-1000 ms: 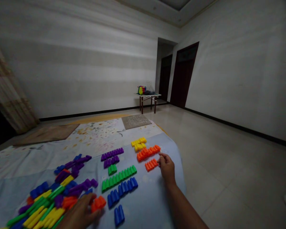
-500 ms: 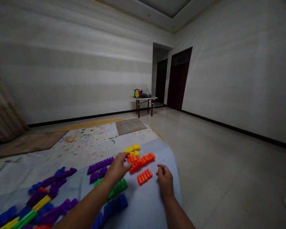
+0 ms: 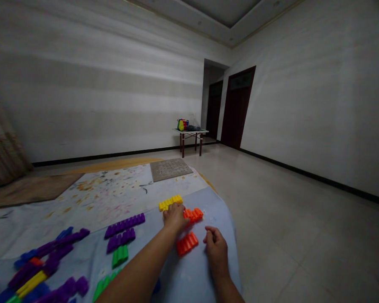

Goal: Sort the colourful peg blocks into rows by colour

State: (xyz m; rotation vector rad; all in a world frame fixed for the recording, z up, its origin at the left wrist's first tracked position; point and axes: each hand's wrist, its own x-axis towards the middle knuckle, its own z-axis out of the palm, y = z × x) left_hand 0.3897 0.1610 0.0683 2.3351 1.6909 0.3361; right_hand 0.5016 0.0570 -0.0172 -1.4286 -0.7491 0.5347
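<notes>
My left hand (image 3: 175,218) reaches over a row of orange ridged plastic blocks (image 3: 196,215), its fingers bent and closed on the near end, hiding part of it. A shorter group of orange blocks (image 3: 187,244) lies nearer to me, between my two hands. Just beyond my left fingers is a yellow row (image 3: 171,202), partly covered. My right hand (image 3: 216,249) rests on the cloth at the right in a loose curl, touching no block, with nothing visible in it.
Purple rows (image 3: 125,225) and green blocks (image 3: 120,256) lie left of my left forearm. A mixed heap of coloured pieces (image 3: 47,269) fills the lower left. The pale cloth (image 3: 205,198) ends in a rounded edge at the right. A small table (image 3: 191,131) stands far back.
My left hand has moved right and lies farther over the orange row. More green blocks show beside my forearm. My right hand stays curled at nearly the same place. The view has shifted slightly.
</notes>
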